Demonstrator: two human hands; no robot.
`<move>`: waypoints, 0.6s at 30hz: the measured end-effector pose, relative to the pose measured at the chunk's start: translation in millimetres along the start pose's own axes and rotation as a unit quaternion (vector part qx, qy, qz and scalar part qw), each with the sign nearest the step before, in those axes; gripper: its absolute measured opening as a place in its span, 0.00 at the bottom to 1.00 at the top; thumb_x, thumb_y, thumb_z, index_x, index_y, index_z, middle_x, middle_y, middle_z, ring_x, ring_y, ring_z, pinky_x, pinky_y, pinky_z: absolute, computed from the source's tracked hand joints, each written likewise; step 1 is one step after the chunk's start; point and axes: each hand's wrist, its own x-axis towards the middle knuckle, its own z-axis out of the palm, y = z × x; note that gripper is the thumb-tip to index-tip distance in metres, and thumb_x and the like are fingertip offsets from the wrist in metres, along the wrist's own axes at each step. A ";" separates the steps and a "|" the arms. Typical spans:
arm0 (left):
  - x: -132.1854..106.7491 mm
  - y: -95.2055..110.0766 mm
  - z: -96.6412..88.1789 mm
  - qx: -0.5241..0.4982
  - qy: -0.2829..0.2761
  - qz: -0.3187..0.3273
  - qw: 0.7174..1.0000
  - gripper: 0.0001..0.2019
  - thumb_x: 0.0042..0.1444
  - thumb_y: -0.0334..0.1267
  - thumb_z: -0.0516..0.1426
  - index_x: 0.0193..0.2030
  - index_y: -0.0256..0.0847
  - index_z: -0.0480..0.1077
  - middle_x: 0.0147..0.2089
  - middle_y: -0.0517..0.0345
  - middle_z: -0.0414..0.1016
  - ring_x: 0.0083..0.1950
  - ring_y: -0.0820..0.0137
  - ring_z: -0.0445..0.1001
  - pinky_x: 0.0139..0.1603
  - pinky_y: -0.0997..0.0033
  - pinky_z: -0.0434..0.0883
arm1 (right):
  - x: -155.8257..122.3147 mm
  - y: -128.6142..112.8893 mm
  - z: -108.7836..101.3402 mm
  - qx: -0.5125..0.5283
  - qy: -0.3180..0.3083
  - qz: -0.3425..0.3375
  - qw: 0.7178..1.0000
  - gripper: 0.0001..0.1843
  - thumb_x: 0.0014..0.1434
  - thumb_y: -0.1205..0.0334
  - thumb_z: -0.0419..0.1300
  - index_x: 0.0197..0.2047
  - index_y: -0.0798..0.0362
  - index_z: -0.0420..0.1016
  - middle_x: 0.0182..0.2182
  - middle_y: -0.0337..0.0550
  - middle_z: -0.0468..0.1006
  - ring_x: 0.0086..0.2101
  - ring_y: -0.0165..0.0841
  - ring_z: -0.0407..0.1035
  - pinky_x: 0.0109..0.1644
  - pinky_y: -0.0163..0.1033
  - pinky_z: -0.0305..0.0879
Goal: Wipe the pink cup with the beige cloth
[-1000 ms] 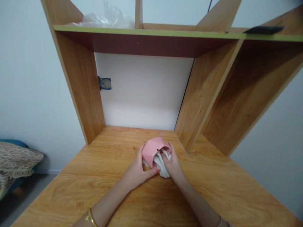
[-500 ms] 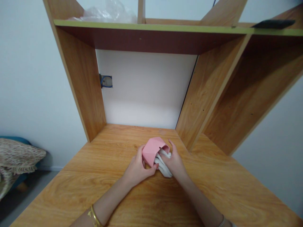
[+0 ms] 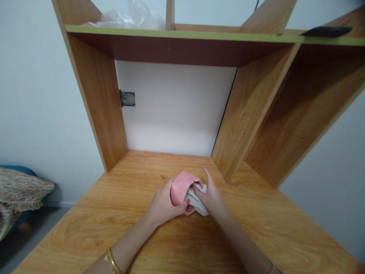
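A pink, faceted, hollow container (image 3: 180, 187) is tilted on its side above the desk, its opening turned towards the right. My left hand (image 3: 165, 203) is closed around its left side, thumb at the rim. In my right hand (image 3: 210, 196) is a white cloth (image 3: 197, 201), bunched and partly pushed inside the opening. The right index finger points up, away from the cloth; the other fingertips are hidden in the cloth and container.
The wooden desk (image 3: 119, 217) spreads beneath both hands. Upright panels (image 3: 94, 99) and a shelf (image 3: 182, 35) with a plastic bag (image 3: 131, 17) and a flat dark object (image 3: 326, 31) stand behind. A covered chair (image 3: 23, 186) is at the left.
The pink container has turned a little in my left hand and sits slightly lower, with more of its lower rim showing. The cloth has shifted slightly with my right hand.
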 end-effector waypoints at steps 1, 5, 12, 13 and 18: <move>-0.4 0.2 -0.3 0.003 0.004 0.004 1.000 0.30 0.42 0.45 0.58 0.52 0.38 0.58 0.43 0.52 0.72 0.42 0.62 0.71 0.41 0.67 0.68 | -0.6 0.6 1.7 0.016 -0.009 -0.004 1.000 0.36 0.49 0.60 0.54 0.60 0.53 0.48 0.22 0.36 0.71 0.21 0.31 0.66 0.25 0.31 0.58; -1.2 1.1 -2.5 0.023 -0.003 0.011 1.000 0.30 0.42 0.45 0.57 0.52 0.37 0.58 0.43 0.50 0.72 0.42 0.61 0.71 0.43 0.65 0.67 | -2.2 5.3 9.7 0.087 -0.071 -0.023 0.993 0.36 0.49 0.64 0.52 0.61 0.54 0.45 0.28 0.39 0.74 0.29 0.33 0.69 0.34 0.35 0.63; 3.8 -4.0 -1.7 -0.022 -0.006 -0.026 0.999 0.34 0.49 0.50 0.53 0.60 0.40 0.45 0.42 0.52 0.71 0.39 0.64 0.71 0.40 0.65 0.67 | 1.8 13.5 16.1 0.159 -0.005 0.000 0.987 0.33 0.49 0.64 0.51 0.59 0.53 0.49 0.44 0.47 0.71 0.42 0.35 0.67 0.48 0.42 0.61; 4.4 -5.5 -0.6 -0.036 -0.005 -0.033 0.999 0.37 0.49 0.51 0.53 0.61 0.39 0.41 0.41 0.52 0.70 0.39 0.64 0.71 0.39 0.65 0.67 | 3.3 15.9 17.8 0.173 0.013 0.008 0.985 0.32 0.49 0.63 0.51 0.58 0.54 0.50 0.45 0.47 0.70 0.44 0.36 0.66 0.49 0.43 0.60; 2.9 -9.0 7.7 -0.088 -0.037 -0.018 0.995 0.43 0.44 0.51 0.58 0.61 0.41 0.39 0.52 0.47 0.63 0.50 0.61 0.66 0.48 0.62 0.63 | 9.8 27.2 27.6 0.256 0.070 0.034 0.964 0.25 0.47 0.62 0.52 0.51 0.54 0.59 0.47 0.49 0.69 0.48 0.39 0.63 0.52 0.48 0.57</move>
